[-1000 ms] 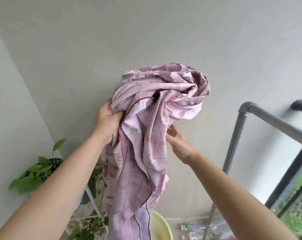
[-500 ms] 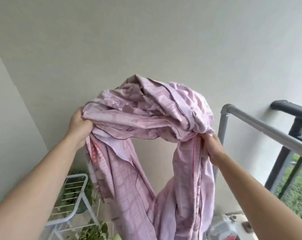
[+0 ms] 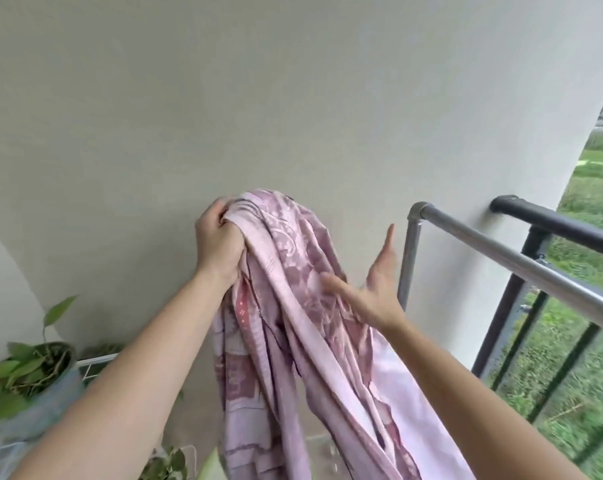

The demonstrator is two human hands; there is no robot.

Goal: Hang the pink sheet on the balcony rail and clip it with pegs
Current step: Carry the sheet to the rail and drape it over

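L hand gripping bunched pink sheet, R hand open beside it, grey rail nr

On inspection I record the left forearm and right forearm bare along their whole visible length, with the left hand and right hand likewise uncovered.

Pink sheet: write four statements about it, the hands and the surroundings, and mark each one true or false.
1. The left hand grips the bunched pink sheet. True.
2. The right hand is clenched round a peg. False: its fingers are spread and hold nothing.
3. The pink sheet is draped over the grey rail. False: it hangs from the left hand, not over the rail.
4. A potted plant stands at lower left. True.
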